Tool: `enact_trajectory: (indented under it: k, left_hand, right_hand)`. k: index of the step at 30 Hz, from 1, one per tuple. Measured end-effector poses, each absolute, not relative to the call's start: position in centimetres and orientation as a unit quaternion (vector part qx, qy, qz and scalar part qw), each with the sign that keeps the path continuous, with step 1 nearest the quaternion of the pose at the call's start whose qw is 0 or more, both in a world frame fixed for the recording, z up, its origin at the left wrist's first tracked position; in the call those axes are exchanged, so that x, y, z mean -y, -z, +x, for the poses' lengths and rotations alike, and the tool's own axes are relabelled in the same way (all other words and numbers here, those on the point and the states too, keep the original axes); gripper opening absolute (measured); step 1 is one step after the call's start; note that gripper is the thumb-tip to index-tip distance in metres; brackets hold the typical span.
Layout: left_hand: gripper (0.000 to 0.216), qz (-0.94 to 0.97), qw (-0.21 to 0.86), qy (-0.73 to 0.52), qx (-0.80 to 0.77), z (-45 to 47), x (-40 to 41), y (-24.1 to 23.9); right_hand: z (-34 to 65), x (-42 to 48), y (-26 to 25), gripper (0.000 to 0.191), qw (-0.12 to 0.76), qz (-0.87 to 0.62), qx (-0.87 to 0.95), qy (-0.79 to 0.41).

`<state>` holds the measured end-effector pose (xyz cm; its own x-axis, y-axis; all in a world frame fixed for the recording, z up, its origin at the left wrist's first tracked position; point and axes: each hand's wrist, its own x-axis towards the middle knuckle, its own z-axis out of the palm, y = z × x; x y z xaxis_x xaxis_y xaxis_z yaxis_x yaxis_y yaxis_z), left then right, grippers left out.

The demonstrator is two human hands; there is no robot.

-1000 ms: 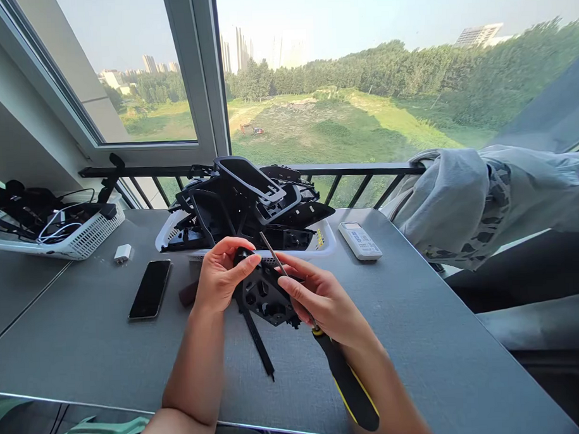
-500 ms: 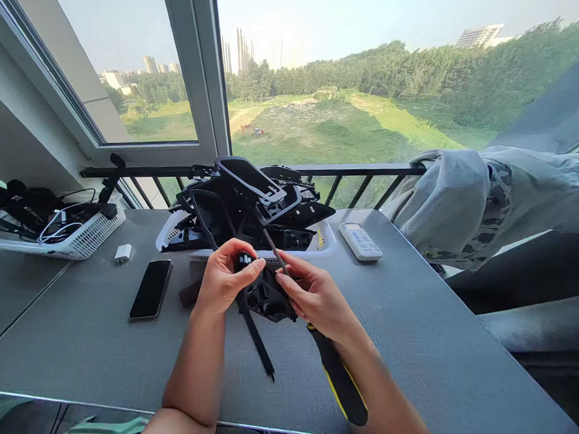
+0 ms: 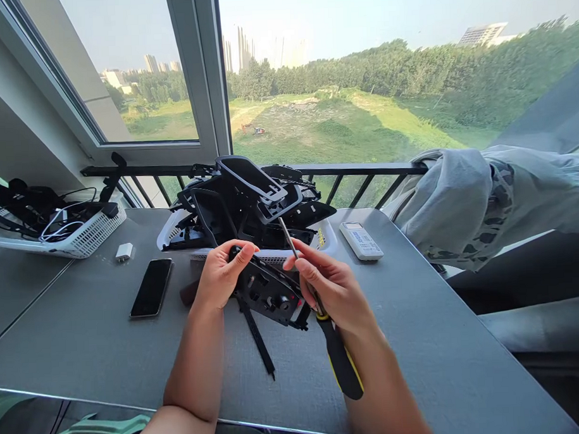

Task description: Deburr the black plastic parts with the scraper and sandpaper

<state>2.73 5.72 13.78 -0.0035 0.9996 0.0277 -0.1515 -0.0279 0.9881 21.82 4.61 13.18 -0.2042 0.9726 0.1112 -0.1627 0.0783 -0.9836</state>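
My left hand [image 3: 224,273] is closed on the upper left end of a black plastic part [image 3: 268,292], a flat frame with holes and small fittings, held above the table. In my right hand [image 3: 332,288] is a screwdriver [image 3: 341,361] with a black and yellow handle. The fingers pinch its metal shaft, whose tip points up and away, clear of the part. The handle hangs below the palm, along the wrist. Beneath the part, a thin black strip [image 3: 258,341] slants towards me; its upper end is hidden.
Beyond my hands, a white basket [image 3: 329,244] is heaped with black plastic parts. A phone [image 3: 151,288], a white charger plug [image 3: 124,252] and another basket [image 3: 88,236] are on the left. A white remote control [image 3: 361,241] lies right. Grey fabric [image 3: 460,198] drapes beside the table.
The black part has turned so its broad holed face now shows towards me. My right hand, with the screwdriver, has shifted right, away from my left hand.
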Motion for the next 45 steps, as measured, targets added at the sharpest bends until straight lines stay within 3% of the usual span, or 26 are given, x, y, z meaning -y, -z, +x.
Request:
enact_trajectory:
  k: [8,10,15,22,45]
  left_hand:
    - [0.051,0.416,0.562,-0.569,-0.432,2.3,-5.9,-14.2]
    - [0.053,0.413,0.567,-0.569,-0.43,2.3,-5.8,-14.3]
    - [0.051,0.419,0.58,-0.557,-0.421,2.6,-5.7,-14.4]
    - [0.049,0.412,0.592,-0.552,-0.418,3.2,-5.6,-14.4]
    - [0.052,0.414,0.603,-0.525,-0.436,3.5,-5.6,-14.9]
  right_hand:
    - [24.0,-5.0,-12.8,0.036,0.657,-0.299,0.538,-0.435]
    - [24.3,-5.0,-12.8,0.034,0.634,-0.297,0.591,-0.401]
    - [24.1,-4.3,-13.0,0.037,0.467,-0.359,0.758,-0.281]
    - [22.3,-4.2,-12.9,0.038,0.358,-0.409,0.822,-0.171]
    - [22.9,-3.8,-13.1,0.039,0.348,-0.411,0.82,-0.191]
